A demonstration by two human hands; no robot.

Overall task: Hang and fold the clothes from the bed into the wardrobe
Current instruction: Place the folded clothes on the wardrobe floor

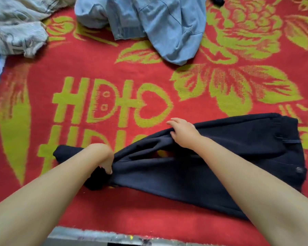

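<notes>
Dark trousers [212, 157] on bed [78, 59] — left hand [103, 157] fingers clamped on leg, right hand [182, 133] fingers clamped on upper fold. Advice — draw taut, align seams before folding.

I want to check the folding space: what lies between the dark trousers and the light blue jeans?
In the head view, only bare red blanket with its yellow-green pattern lies between the dark trousers and the light blue jeans.

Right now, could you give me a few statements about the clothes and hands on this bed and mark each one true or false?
1. The dark trousers lie on the red blanket. True.
2. The left hand rests flat and open. False: it pinches the trouser legs.
3. The right hand touches the trousers. True.
4. The light blue garment is neatly folded. False: it lies crumpled.
5. The grey garment lies at the far left. True.
</notes>
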